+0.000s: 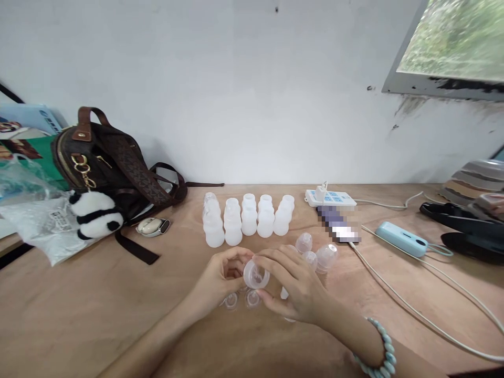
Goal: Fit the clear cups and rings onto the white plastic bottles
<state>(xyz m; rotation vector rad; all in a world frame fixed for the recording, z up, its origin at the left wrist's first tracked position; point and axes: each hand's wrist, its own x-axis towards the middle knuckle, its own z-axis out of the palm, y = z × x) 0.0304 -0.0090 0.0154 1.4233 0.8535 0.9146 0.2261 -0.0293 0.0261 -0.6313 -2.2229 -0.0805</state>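
A clear round bottle collar [252, 279] is held up in front of me, its open ring facing me and what looks like a clear teat inside. My left hand [225, 273] pinches its left side between thumb and fingers. From the right, my right hand [297, 281] curls its fingers over the top and sets the thumb below. On the table under the hands lie small clear teat-like parts [230, 301], partly hidden. Beyond my right hand stand clear domed caps [326, 258]. Several frosted white bottles [266, 220] stand in rows further back; a clear cap tops at least one at the left.
At left are a brown backpack [118, 157] with a panda plush [96, 215], a plastic bag [43, 231] and a watch-like device [153, 227]. A power strip [338, 198], phone [334, 223], blue power bank [401, 239] and white cable [394, 299] lie right on the wooden table [98, 315].
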